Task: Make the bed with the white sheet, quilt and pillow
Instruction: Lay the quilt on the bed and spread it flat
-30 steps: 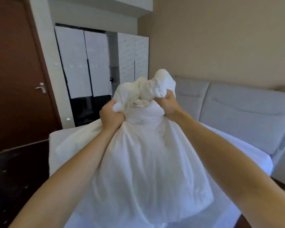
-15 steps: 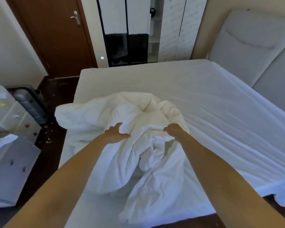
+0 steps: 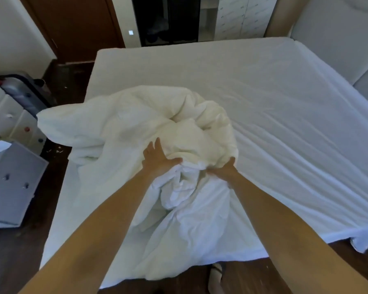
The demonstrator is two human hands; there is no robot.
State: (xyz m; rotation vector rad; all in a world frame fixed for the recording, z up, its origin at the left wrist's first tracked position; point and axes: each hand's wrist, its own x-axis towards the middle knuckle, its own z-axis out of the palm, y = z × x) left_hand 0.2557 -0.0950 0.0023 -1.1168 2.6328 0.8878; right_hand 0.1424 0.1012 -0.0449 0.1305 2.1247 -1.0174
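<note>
The left hand (image 3: 157,161) lies spread flat and the right hand (image 3: 223,169) pinches the quilt (image 3: 136,128), a soft, bulky, light heap best gripped by its loose corner at 9 o'clock.
</note>
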